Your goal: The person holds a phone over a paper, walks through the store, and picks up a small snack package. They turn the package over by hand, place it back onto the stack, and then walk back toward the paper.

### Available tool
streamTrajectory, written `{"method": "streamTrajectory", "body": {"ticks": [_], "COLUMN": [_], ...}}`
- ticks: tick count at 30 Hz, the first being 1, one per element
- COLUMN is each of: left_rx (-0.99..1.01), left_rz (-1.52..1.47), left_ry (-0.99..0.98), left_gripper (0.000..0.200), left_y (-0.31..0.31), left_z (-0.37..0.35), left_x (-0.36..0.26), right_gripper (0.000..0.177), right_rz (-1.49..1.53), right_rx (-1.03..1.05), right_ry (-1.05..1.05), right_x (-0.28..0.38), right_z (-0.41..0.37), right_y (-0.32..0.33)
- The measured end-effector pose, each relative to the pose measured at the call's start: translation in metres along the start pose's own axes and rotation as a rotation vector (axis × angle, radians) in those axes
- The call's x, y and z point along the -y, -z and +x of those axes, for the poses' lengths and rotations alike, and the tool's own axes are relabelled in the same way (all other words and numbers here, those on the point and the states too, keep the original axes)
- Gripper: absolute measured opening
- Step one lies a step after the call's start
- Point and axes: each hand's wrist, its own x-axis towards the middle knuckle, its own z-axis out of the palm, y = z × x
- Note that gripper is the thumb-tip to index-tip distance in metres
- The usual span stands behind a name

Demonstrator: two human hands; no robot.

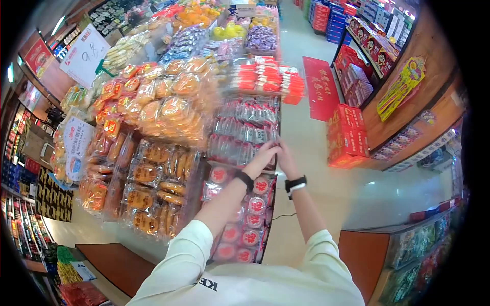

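Observation:
My left hand (262,154) and my right hand (286,156) meet at the right edge of a bin of clear-wrapped packets with red and dark print (240,126). The fingers of both are bent and drawn together; what they grip, if anything, is too small and blurred to make out. Below my left forearm lie round white packs with red characters (250,237). Just beyond the hands, red-and-white packs (266,76) stand in rows at the bin's far end. A dark band circles each wrist.
Bagged buns (173,115) and brown packaged cakes (148,196) pile up to the left, with price signs (84,55) above them. On the right, red boxes (349,135) stand on the floor beside a wooden shelf unit (423,97). A pale aisle floor (301,199) runs between.

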Motion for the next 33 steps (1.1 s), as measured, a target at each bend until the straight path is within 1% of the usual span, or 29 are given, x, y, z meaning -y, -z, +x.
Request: {"method": "streamTrajectory", "body": {"ticks": [1, 4, 8, 11, 12, 14, 15, 16, 17, 18, 19, 20, 21, 22, 23, 24, 26, 28, 29, 30, 32, 33], "left_rx": [-0.029, -0.088, -0.223, -0.218, -0.260, -0.321, -0.336, -0.332, -0.316, -0.303, -0.429, -0.426, -0.451, -0.473, -0.509, -0.444, -0.269, -0.218, -0.118, -0.069, 0.072, 0.125], "left_rz": [-0.052, 0.014, -0.004, 0.045, 0.143, 0.085, 0.113, 0.097, 0.154, 0.211, 0.299, 0.225, 0.092, -0.043, 0.154, 0.047, -0.115, -0.103, 0.043, -0.009, 0.007, 0.085], "left_ry": [-0.033, 0.064, -0.028, -0.054, -0.073, -0.148, -0.070, -0.118, -0.105, -0.092, -0.211, -0.280, -0.255, -0.229, -0.360, -0.359, -0.326, -0.287, -0.275, -0.156, -0.276, -0.285], "left_gripper": [0.025, 0.025, 0.027, 0.036, 0.048, 0.052, 0.052, 0.053, 0.053, 0.054, 0.054, 0.053, 0.054, 0.054, 0.056, 0.058, 0.057, 0.056, 0.057, 0.057, 0.052, 0.051], "left_y": [-0.001, 0.000, -0.009, -0.005, -0.004, 0.005, -0.005, 0.001, 0.009, 0.011, 0.012, 0.017, -0.003, -0.026, -0.011, -0.019, -0.023, -0.024, -0.021, -0.017, 0.000, 0.009], "left_z": [0.001, 0.002, -0.001, 0.000, -0.003, 0.011, -0.010, -0.004, -0.001, -0.010, -0.014, -0.018, -0.058, -0.101, -0.098, -0.128, -0.179, -0.232, -0.266, -0.293, -0.341, -0.369], "left_x": [0.001, 0.000, -0.005, 0.001, 0.000, 0.026, -0.003, 0.007, 0.019, 0.011, 0.021, 0.030, -0.011, -0.056, -0.029, -0.050, -0.073, -0.087, -0.108, -0.115, -0.109, -0.117], "right_gripper": [0.053, 0.055, 0.050, 0.047, 0.048, 0.048, 0.049, 0.049, 0.048, 0.049, 0.050, 0.051, 0.052, 0.055, 0.057, 0.059, 0.059, 0.047, 0.041, 0.035, 0.025, 0.023], "right_rz": [-0.110, -0.258, -0.206, -0.236, -0.367, -0.521, -0.506, -0.491, -0.475, -0.519, -0.609, -0.698, -0.619, -0.609, -0.513, -0.416, -0.349, -0.312, -0.303, -0.295, -0.331, -0.306], "right_rx": [-0.002, -0.086, -0.137, -0.123, -0.170, -0.207, -0.195, -0.183, -0.151, -0.206, -0.178, -0.149, -0.133, -0.185, -0.200, -0.215, -0.195, -0.154, -0.125, -0.096, -0.181, -0.202], "right_ry": [-0.010, 0.103, -0.005, -0.168, -0.125, 0.012, -0.028, -0.068, -0.101, 0.002, -0.021, -0.046, -0.085, -0.040, -0.082, -0.125, -0.014, 0.113, 0.101, 0.090, 0.114, 0.100], "right_x": [-0.005, -0.012, -0.019, 0.001, -0.014, -0.033, -0.030, -0.019, -0.009, -0.031, -0.018, -0.005, 0.001, 0.003, 0.023, 0.047, 0.048, 0.083, 0.097, 0.111, 0.142, 0.152], "right_z": [0.007, 0.019, 0.029, 0.022, 0.022, 0.020, 0.019, 0.019, 0.014, 0.018, 0.011, 0.002, -0.003, -0.014, -0.029, -0.046, -0.083, -0.141, -0.169, -0.196, -0.253, -0.279], "right_y": [-0.005, -0.012, -0.020, -0.023, -0.028, -0.028, -0.026, -0.026, -0.023, -0.027, -0.023, -0.020, -0.016, -0.017, -0.015, -0.013, -0.004, -0.001, -0.001, -0.004, -0.024, -0.037]}}
